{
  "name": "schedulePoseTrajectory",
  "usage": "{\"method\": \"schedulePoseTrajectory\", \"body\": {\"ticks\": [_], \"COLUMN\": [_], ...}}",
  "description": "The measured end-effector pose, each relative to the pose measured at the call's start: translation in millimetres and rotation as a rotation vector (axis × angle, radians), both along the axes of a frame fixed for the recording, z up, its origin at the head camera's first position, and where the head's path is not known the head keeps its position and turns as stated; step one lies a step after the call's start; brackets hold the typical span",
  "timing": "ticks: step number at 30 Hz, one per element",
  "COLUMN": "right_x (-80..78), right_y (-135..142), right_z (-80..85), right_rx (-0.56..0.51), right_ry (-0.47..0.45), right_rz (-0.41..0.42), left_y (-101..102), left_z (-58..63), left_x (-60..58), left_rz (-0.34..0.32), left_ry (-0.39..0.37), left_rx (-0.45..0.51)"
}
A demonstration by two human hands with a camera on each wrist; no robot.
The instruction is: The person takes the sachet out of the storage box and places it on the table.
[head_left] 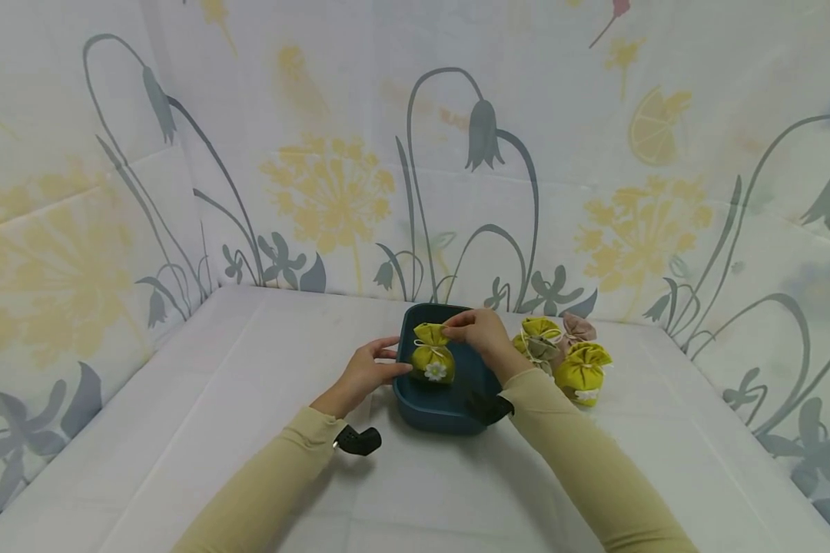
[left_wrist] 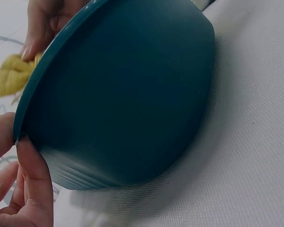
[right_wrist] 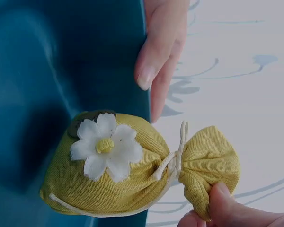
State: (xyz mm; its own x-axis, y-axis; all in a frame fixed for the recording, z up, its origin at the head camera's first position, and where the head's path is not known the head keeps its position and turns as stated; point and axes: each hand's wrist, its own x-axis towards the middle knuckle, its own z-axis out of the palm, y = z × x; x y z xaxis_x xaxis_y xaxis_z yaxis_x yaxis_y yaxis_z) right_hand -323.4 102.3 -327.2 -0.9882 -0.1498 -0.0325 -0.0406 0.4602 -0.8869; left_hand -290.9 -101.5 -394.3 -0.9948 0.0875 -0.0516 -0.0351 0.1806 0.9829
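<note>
A yellow drawstring pouch (right_wrist: pixel 123 165) with a white fabric flower (right_wrist: pixel 105 146) and a cream cord tied round its neck is over the inside of a deep blue plastic basin (head_left: pixel 415 415). My right hand (head_left: pixel 480 334) pinches the pouch's gathered top between thumb and finger. The right wrist view shows the pouch's round body overlapping the basin's inner wall. On the basin's left side, my left hand (head_left: pixel 370 369) grips the rim between thumb and fingers. In the left wrist view, the basin's outer wall (left_wrist: pixel 128 94) hides most of the pouch.
Right of the basin stand several more tied pouches: a yellow one (head_left: pixel 584 374) in front, another yellow one behind, a grey-green one (head_left: pixel 541 349) and a pinkish one (head_left: pixel 579 329). A white cloth (head_left: pixel 263 330) covers the table, and a flower-patterned curtain (head_left: pixel 339 192) hangs behind.
</note>
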Motion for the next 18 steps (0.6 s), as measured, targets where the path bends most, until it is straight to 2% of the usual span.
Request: {"method": "schedulePoseTrajectory", "body": {"ticks": [13,15,18], "right_x": [32.3,38.8,47.5], "right_y": [15.7,18.7,23.2], "right_z": [12.0,15.0,19.4], "right_rx": [-0.026,-0.027,-0.028], "right_ry": [0.058,0.073,0.096], "right_rz": [-0.002,0.005,0.01], "left_y": [0.1,0.3,-0.2], "left_z": [-1.1,6.0,6.6], "left_x": [1.5,6.9,7.3], "left_rz": [-0.012,-0.019,-0.031], "left_ry": [0.019,0.017,0.019], "left_rx": [0.016,0.016,0.024]}}
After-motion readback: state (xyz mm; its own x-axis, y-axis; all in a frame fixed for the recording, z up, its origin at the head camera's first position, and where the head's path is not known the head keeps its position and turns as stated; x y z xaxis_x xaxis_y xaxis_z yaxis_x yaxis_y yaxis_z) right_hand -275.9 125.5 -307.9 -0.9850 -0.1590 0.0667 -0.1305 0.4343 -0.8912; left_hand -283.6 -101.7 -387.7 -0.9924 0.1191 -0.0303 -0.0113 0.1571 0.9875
